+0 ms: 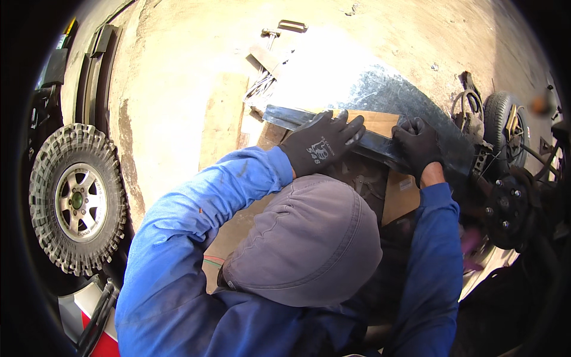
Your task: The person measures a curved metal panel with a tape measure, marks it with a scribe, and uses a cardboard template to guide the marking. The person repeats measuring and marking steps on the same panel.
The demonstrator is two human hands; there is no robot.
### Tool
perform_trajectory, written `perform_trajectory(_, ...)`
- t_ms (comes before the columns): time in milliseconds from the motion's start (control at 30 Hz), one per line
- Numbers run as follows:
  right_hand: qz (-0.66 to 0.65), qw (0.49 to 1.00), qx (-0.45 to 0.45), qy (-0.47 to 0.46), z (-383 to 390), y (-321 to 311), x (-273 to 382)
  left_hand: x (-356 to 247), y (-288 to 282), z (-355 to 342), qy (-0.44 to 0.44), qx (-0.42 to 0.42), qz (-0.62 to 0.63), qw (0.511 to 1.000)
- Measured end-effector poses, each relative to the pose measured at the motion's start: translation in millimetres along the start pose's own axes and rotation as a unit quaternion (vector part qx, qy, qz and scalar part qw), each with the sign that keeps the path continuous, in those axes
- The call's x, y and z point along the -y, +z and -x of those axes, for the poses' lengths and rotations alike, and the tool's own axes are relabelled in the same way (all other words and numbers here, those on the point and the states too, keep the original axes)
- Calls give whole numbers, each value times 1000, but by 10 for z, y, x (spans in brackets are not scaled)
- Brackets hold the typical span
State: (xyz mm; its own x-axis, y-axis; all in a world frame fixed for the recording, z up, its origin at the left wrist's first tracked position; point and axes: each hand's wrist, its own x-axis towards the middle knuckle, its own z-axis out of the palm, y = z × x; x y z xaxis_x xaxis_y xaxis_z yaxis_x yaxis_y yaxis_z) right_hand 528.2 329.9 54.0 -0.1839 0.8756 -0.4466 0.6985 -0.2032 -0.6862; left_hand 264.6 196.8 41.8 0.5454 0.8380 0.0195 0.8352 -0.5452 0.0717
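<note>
Neither my left hand nor my right hand shows. Just below me a person in a grey cap (pixel 303 238) and blue sleeves bends over a long dark metal bar (pixel 279 116). That person's left gloved hand (pixel 318 143) lies over the bar with fingers reaching across it; their right gloved hand (pixel 416 143) is curled at the bar's right part. Brown cardboard (pixel 372 121) lies behind the bar, with another piece (pixel 399 196) below it. A large mottled metal sheet (pixel 386 89) extends beyond them, partly washed out by glare.
A knobby-tyred wheel (pixel 77 199) is at left near dark vehicle parts. A clamp and scraps (pixel 267 65) lie on the concrete floor (pixel 166 47). At right are another tyre (pixel 496 119) and a bolted hub (pixel 505 211). Thin hoses (pixel 213 260) show low in the middle.
</note>
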Motion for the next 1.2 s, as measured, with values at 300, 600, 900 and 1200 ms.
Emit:
perform_trajectory(300, -8, 1000, 16, 21, -14, 4, 31, -1, -52, -64, 11, 28, -14, 999)
perform_trajectory(600, 21, 999, 13, 29, 14, 0, 75, -13, -36, -131, 27, 40, -61, 997)
perform_trajectory(900, 44, 999, 17, 26, -56, -12, -36, -9, -2, -127, 34, 20, -18, 999)
perform_trajectory(1200, -40, 996, 79, 24, 296, -328, 1061, -19, 19, -123, 38, 8, -52, 998)
